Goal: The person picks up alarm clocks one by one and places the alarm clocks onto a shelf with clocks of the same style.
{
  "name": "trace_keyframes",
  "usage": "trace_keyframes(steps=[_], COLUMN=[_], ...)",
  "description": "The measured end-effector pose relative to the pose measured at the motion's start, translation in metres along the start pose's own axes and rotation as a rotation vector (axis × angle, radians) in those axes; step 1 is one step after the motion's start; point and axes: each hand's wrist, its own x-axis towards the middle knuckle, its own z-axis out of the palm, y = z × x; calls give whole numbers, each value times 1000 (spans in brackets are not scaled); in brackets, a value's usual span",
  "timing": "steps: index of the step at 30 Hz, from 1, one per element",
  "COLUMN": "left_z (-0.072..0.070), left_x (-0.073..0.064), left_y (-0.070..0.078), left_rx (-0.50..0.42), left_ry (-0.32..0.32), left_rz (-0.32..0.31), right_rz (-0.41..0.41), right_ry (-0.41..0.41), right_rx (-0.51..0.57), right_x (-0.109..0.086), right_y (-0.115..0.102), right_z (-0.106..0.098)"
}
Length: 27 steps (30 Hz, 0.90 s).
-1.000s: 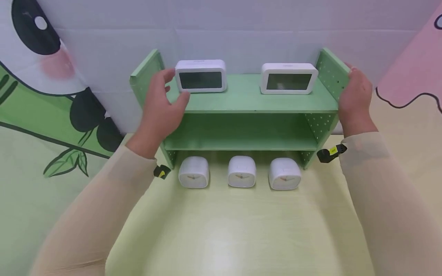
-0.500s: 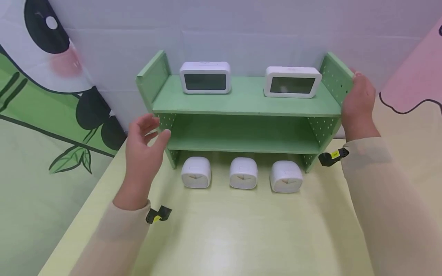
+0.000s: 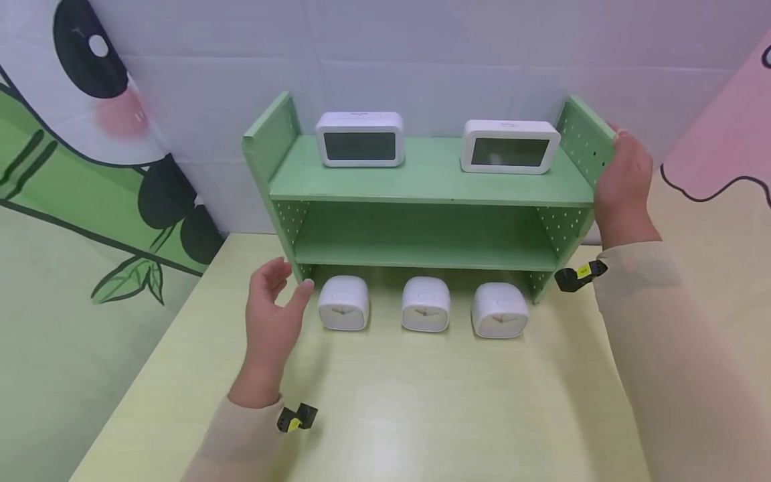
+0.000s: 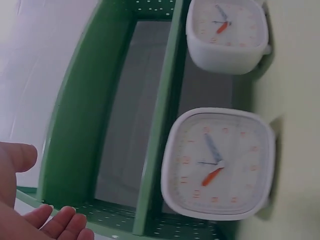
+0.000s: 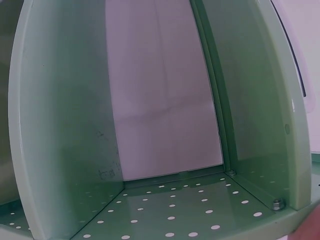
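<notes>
A green two-tier shelf (image 3: 434, 235) stands on the table against the wall. Two white digital clocks, the left one (image 3: 360, 140) and the right one (image 3: 510, 148), sit on its top board. Below it, on the tabletop, stand three small white analog clocks: left (image 3: 344, 302), middle (image 3: 425, 304) and right (image 3: 499, 310). My left hand (image 3: 271, 335) is beside the left analog clock, thumb apart from loosely bent fingers, holding nothing. In the left wrist view that clock's dial (image 4: 218, 164) faces the camera. My right hand (image 3: 624, 187) grips the shelf's right side panel; its fingers are partly hidden.
The pale wooden table (image 3: 385, 402) extends toward me. Behind the shelf hangs a cloth backdrop (image 3: 421, 60) with cartoon prints. The shelf's perforated side panel (image 5: 170, 220) fills the lower part of the right wrist view.
My left hand has moved away from the left digital clock, down to the tabletop near the left analog clock. The right hand stays on the side panel.
</notes>
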Motion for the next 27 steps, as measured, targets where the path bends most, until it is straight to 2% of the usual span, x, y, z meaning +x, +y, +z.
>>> trace_keyframes(steps=[5,9,14,20,27], left_z=[7,14,25,36,48], left_x=[-11,-19,-26,-30,-32], left_y=[-16,-32,-49,-59,-66], left_rx=[-45,-34,-14,17,50], left_ry=[-18,-30,-5,-3,-40], left_rz=[-32,-40,-46,-104,-159], right_rz=[14,22,22,16,13], right_ry=[-9,-9,-4,-8,-19], right_rx=[-7,-18,6,8,-24], right_x=[0,1,0,0,-1], right_y=[0,-2,-2,-1,-1], right_z=[-2,-3,-1,-2,-3])
